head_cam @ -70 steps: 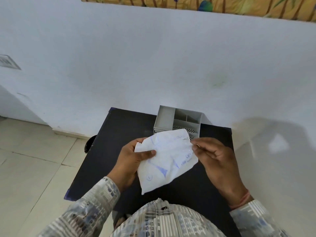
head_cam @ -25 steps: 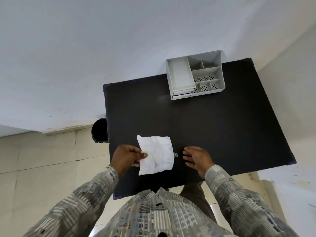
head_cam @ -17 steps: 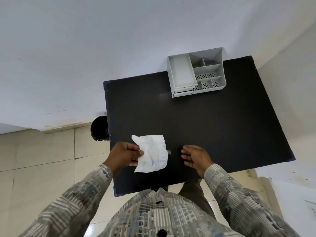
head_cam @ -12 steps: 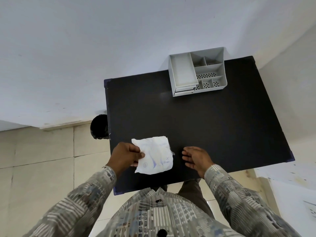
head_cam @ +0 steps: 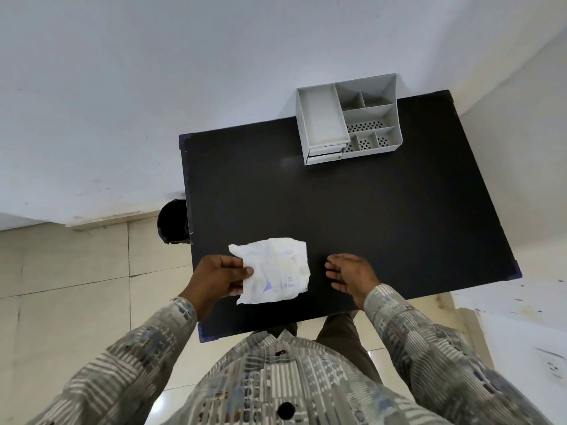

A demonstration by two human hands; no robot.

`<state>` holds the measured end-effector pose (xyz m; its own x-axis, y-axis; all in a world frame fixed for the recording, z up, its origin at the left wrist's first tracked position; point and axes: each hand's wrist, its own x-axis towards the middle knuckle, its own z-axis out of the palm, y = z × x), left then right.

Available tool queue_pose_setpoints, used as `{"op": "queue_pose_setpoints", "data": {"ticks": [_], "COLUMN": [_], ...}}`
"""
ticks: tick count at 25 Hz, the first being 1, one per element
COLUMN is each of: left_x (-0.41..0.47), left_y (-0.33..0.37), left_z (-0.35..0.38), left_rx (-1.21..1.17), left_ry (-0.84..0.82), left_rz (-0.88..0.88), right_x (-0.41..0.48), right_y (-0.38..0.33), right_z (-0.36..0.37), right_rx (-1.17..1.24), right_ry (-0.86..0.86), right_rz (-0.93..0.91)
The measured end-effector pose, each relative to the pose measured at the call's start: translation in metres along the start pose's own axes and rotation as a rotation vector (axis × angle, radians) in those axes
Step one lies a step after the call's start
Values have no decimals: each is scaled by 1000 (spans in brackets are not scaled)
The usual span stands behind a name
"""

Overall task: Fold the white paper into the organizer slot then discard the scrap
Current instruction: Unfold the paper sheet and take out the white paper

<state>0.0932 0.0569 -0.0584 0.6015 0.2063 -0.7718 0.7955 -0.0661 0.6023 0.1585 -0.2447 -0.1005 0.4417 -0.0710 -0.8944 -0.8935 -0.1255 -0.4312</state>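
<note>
A crumpled white paper (head_cam: pixel 276 269) with faint blue print is held over the near left part of the black table (head_cam: pixel 352 216). My left hand (head_cam: pixel 219 279) pinches its left edge. My right hand (head_cam: pixel 349 274) hovers a little to the right of the paper, fingers apart, holding nothing. The grey organizer (head_cam: pixel 348 118) stands at the table's far edge against the wall, with one long tray slot on the left and several small compartments on the right, all looking empty.
A black bin (head_cam: pixel 171 222) stands on the tiled floor beside the table's left edge. White walls close off the far side and the right side of the table.
Both hands held the paper near the organizer 2.8 s ago; my right hand has let go. In the last second the paper shifted slightly left, then back; my right hand stayed beside it.
</note>
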Motion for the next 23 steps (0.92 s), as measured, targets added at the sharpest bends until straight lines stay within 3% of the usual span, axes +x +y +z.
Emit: {"op": "queue_pose_setpoints", "data": {"ticks": [3, 6, 12, 14, 18, 23], "left_x": [12, 18, 34, 36, 37, 36], "left_y": [-19, -30, -38, -38, -40, -44], "left_z": [0, 7, 20, 19, 18, 21], "left_rx": [117, -33, -205, -138, -59, -107], "left_ry": [92, 65, 130, 136, 123, 104], "left_rz": [-44, -143, -243, -213, -171, -173], "right_x": [17, 30, 47, 49, 47, 43], "right_y": [2, -10, -8, -3, 7, 3], "right_z": [10, 30, 63, 58, 50, 55], "right_rx": [-327, -555, -322, -347, -361, -402], "right_ry": [33, 22, -59, 44, 95, -11], "right_rz": [-123, -169, -66, -108, -133, -123]}}
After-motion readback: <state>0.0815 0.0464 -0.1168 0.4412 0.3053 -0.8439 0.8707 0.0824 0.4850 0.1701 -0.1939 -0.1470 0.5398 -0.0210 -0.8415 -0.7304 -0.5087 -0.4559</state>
